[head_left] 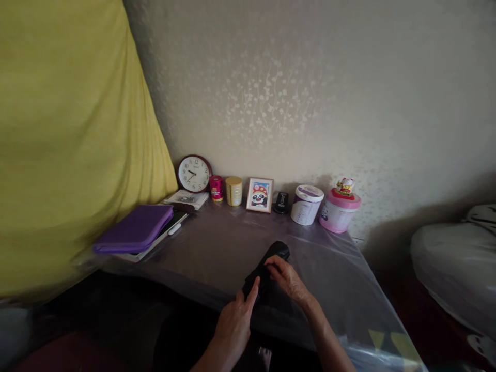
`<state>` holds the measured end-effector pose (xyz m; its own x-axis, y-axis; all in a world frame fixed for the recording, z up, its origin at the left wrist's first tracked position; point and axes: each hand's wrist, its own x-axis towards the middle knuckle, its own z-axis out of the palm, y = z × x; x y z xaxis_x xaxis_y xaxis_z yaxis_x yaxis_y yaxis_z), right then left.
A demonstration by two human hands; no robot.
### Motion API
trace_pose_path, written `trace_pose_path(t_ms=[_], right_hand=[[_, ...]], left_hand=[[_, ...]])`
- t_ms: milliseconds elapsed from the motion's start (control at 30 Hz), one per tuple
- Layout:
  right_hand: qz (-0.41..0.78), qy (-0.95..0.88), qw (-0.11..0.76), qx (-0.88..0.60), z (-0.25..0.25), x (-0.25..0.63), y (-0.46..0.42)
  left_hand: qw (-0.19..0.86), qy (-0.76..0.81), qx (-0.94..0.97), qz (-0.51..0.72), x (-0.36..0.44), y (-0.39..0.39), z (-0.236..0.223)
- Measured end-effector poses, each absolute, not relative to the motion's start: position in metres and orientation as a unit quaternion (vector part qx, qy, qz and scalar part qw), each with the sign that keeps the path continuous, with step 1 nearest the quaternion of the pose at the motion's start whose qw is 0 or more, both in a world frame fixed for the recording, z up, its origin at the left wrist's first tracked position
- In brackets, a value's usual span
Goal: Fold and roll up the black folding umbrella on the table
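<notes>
Under both hands (263, 299), indistinct black object (267, 268).

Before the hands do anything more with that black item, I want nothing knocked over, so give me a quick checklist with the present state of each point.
1. Both hands on the black item: ok; left hand touches its near end, right hand grips its middle.
2. Item resting on the table: ok.
3. Space around it free: ok; purple case lies far left.
4. Back row apart: ok; clock, picture frame and pink tub stand by the wall.
5. What the item is: cannot tell.
</notes>
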<state>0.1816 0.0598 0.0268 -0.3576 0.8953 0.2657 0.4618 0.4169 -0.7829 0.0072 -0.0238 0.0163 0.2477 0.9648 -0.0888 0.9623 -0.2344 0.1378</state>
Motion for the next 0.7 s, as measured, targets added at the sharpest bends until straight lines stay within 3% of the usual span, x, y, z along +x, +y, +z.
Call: trace_pose_path(t_ms=[567,700], right_hand=[[0.156,-0.799,0.287,-0.505,0.032,0.162,0.075],[0.207,-0.779,0.33,-0.491,0.032,0.159,0.075]], left_hand=[[0.082,0.618,0.782,0.013,0.008,-0.025,0.017],[0.125,0.612,0.78,0.042,0.002,-0.021,0.019]])
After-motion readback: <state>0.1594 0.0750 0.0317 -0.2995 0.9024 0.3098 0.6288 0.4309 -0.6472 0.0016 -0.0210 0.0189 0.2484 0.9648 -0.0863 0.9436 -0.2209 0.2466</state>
